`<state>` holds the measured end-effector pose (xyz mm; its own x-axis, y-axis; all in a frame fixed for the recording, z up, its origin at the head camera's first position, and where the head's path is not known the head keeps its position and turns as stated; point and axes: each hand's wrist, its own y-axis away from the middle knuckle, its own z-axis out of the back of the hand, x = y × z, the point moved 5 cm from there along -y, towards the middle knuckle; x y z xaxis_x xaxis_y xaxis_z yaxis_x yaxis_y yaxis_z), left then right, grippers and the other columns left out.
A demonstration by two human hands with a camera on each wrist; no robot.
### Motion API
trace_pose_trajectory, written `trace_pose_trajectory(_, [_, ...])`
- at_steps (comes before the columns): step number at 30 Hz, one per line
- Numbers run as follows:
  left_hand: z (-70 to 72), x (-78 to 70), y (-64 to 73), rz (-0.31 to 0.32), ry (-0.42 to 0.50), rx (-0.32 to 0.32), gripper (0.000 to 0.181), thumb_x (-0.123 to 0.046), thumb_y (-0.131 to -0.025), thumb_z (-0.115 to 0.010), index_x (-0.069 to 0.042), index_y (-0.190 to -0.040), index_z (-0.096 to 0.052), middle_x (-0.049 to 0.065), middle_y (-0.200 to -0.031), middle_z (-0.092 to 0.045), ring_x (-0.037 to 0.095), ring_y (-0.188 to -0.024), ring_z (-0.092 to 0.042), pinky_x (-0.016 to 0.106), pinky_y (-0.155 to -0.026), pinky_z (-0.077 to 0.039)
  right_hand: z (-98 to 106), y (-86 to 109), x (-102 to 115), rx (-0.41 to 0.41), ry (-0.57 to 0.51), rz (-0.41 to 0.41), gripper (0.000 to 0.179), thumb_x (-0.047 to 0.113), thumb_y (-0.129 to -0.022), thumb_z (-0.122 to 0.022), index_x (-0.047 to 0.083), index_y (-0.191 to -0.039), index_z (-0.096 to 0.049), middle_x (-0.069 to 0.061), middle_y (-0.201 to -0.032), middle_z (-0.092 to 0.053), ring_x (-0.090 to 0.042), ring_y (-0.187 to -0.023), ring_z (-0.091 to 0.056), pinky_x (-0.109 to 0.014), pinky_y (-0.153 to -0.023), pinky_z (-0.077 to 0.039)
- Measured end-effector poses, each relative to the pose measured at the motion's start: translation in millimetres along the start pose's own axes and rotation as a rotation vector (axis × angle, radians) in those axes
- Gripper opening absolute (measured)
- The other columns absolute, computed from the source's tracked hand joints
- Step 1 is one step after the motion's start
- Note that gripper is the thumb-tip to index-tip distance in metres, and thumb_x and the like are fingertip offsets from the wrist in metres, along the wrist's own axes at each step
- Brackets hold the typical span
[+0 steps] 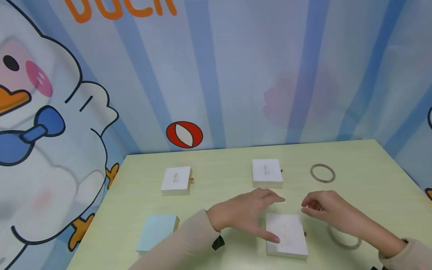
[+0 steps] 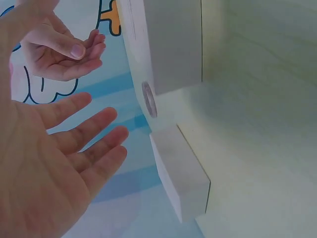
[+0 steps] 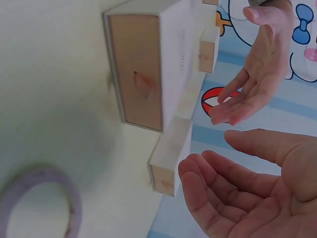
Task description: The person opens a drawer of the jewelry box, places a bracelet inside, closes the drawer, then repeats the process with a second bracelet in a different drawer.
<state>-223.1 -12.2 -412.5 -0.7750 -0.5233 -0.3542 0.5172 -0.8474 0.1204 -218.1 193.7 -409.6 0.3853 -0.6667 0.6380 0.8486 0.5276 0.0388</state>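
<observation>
My left hand [image 1: 248, 210] hovers with fingers spread over the left side of a white box [image 1: 287, 236], holding nothing. In the head view its thumb overlaps the box top; the left wrist view shows the palm apart from the boxes. My right hand [image 1: 332, 212] hangs in the air to the right of that box, fingers loosely curled, with nothing in its grasp. Beneath the right wrist lies a greyish bangle [image 1: 348, 247], partly hidden by the hand. The right wrist view shows the box's tan drawer end [image 3: 136, 84] with a small ribbon tab [image 3: 142, 85].
Behind the hands stand another white box [image 1: 266, 172] and a second bangle [image 1: 323, 181]. Farther left are a white box [image 1: 175, 180] and a light blue box [image 1: 156, 230], partly covered by the left sleeve. A printed backdrop [image 1: 236, 75] rises at the back edge of the pale table [image 1: 219, 168].
</observation>
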Motion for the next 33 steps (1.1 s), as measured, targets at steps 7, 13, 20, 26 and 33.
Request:
trace_pose_trajectory(7, [-10.8, -10.2, -11.0, -0.041, -0.070, 0.001, 0.096, -0.070, -0.081, -0.067, -0.018, -0.155, -0.034, -0.004, -0.152, -0.037, 0.008, -0.136, -0.034, 0.020, -0.107, -0.031, -12.2, 6.8, -13.8, 0.032, -0.039, 0.014, 0.010, 0.011, -0.093, -0.069, 0.002, -0.090, -0.070, 0.006, -0.079, -0.064, -0.001, -0.070, -0.055, -0.025, -0.063, -0.050])
trace_pose_trajectory(13, [-17.7, -16.1, -18.1, -0.067, -0.143, -0.016, 0.100, -0.072, -0.079, -0.067, -0.016, -0.155, -0.034, -0.002, -0.149, -0.040, 0.008, -0.134, -0.036, 0.018, -0.107, -0.030, -23.4, 11.6, -21.6, 0.104, -0.141, -0.008, 0.010, 0.010, -0.094, -0.069, 0.001, -0.091, -0.071, 0.004, -0.078, -0.065, -0.002, -0.065, -0.054, -0.025, -0.056, -0.048])
trace_pose_trajectory(20, [-24.9, -19.9, -22.5, -0.051, -0.180, 0.009, 0.101, -0.074, -0.078, -0.066, -0.016, -0.155, -0.035, -0.002, -0.150, -0.040, 0.010, -0.134, -0.036, 0.018, -0.106, -0.032, -33.3, 17.3, -26.6, 0.169, -0.311, -0.044, 0.011, 0.007, -0.096, -0.065, -0.002, -0.093, -0.071, -0.002, -0.076, -0.065, -0.008, -0.062, -0.056, -0.026, -0.053, -0.049])
trace_pose_trajectory(26, [-28.6, -22.4, -25.1, -0.053, -0.176, 0.014, 0.101, -0.074, -0.078, -0.065, -0.016, -0.155, -0.035, -0.003, -0.149, -0.040, 0.009, -0.133, -0.037, 0.018, -0.105, -0.032, -40.8, 18.5, -29.7, 0.191, -0.359, -0.024, 0.010, 0.005, -0.096, -0.065, -0.002, -0.092, -0.071, -0.002, -0.073, -0.065, -0.009, -0.060, -0.058, -0.026, -0.053, -0.050])
trace_pose_trajectory(33, [-35.2, -24.1, -26.2, -0.052, -0.170, 0.040, 0.100, -0.075, -0.079, -0.064, -0.018, -0.155, -0.033, -0.004, -0.149, -0.039, 0.008, -0.133, -0.037, 0.017, -0.105, -0.031, -47.5, 19.6, -33.1, 0.181, -0.269, -0.025, 0.007, 0.010, -0.094, -0.068, 0.006, -0.090, -0.072, 0.006, -0.069, -0.064, -0.005, -0.057, -0.055, -0.023, -0.051, -0.045])
